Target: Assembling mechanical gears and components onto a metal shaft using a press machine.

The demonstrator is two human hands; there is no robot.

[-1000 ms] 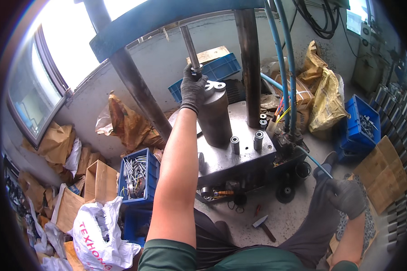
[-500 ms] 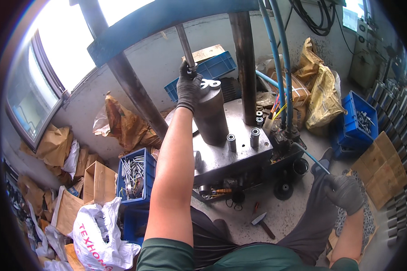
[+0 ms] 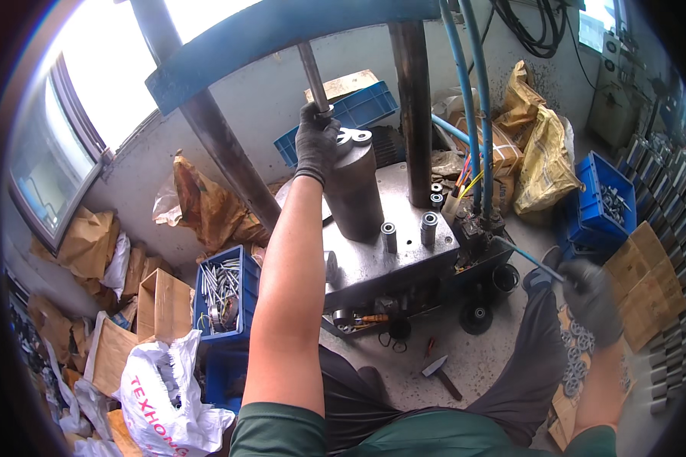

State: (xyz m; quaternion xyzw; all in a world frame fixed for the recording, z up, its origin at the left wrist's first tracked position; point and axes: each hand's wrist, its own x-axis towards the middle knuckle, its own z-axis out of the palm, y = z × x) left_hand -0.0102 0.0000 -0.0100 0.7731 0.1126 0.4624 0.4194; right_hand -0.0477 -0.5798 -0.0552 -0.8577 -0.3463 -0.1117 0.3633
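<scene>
My left hand point(image 3: 316, 143), in a dark glove, reaches up to the lower end of a steel press rod point(image 3: 312, 68). Its fingers close around a small metal collar point(image 3: 327, 111) there, mostly hidden by the glove. Just beside the hand stands a thick steel cylinder point(image 3: 354, 194) with flat ring-ended metal parts point(image 3: 358, 136) on top. At the right, my gloved right hand point(image 3: 591, 301) is blurred, closed at the end of a thin blue lever point(image 3: 527, 257). Two short metal sleeves point(image 3: 428, 228) stand upright on the steel press table point(image 3: 351, 266).
Dark posts point(image 3: 411, 114) and a blue crossbeam point(image 3: 290, 46) frame the work. A blue crate of metal rods point(image 3: 244, 324) and a white sack point(image 3: 171, 392) lie left. A hammer point(image 3: 442, 377) rests on the floor. Another blue crate point(image 3: 610, 194) and metal rings point(image 3: 577, 354) are at right.
My right hand has swung outward to the right and up a little, and the lever's end has risen with it. My left hand stays at the rod's lower end.
</scene>
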